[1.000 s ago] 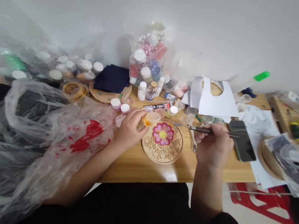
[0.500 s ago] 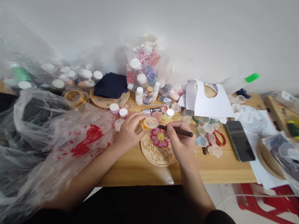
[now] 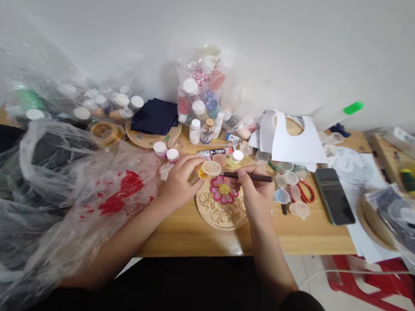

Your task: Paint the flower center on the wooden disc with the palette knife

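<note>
My left hand (image 3: 182,182) is closed on a small clear cup (image 3: 211,168) with yellow-orange contents, tilted above the round board. In my right hand (image 3: 255,191) is a dark thin pen-like tool (image 3: 253,177), pinched between thumb and fingers. Its left end reaches toward the cup's rim; whether the two touch I cannot tell. Below both hands lies the round wooden board (image 3: 217,221), bearing a pink flower with a yellow centre (image 3: 223,189) and gold scrollwork under it. My right hand hides part of the board's right side.
A B-7000 glue tube (image 3: 217,151) and small jars stand behind the hands. To the right are several small clear cups (image 3: 300,209), red-handled scissors (image 3: 307,192) and a phone (image 3: 334,196). A crumpled plastic bag (image 3: 49,194) covers the left. Bagged bottles (image 3: 201,89) line the wall.
My right hand has shifted slightly right with the dark tool, and its fingers sit a little differently. My left hand keeps hold of the cup. The whole view has moved slightly.
</note>
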Demonstrator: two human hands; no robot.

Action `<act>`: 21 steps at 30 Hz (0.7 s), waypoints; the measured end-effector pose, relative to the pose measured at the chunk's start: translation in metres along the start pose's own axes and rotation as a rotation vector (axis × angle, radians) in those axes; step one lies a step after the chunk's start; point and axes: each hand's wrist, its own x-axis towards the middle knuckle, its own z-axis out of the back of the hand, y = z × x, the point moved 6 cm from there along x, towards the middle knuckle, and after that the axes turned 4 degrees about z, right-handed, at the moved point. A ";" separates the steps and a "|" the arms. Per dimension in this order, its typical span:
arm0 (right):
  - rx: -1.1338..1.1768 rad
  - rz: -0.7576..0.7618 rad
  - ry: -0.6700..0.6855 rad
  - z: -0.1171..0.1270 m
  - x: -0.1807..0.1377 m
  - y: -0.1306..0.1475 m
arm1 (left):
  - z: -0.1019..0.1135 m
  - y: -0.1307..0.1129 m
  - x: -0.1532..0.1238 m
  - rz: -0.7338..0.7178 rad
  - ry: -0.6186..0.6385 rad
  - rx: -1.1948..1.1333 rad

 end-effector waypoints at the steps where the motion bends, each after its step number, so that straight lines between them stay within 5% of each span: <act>1: 0.009 -0.012 -0.002 0.000 0.000 -0.002 | 0.000 0.000 0.000 -0.003 -0.005 0.001; 9: 0.079 -0.079 -0.010 0.000 0.001 -0.014 | 0.001 0.000 0.001 -0.001 0.001 0.008; 16: 0.009 0.053 -0.080 0.007 -0.002 0.002 | 0.000 0.002 0.000 0.029 0.013 0.014; 21: -0.113 0.131 0.099 0.000 -0.007 0.014 | -0.001 0.002 -0.001 0.022 0.000 0.024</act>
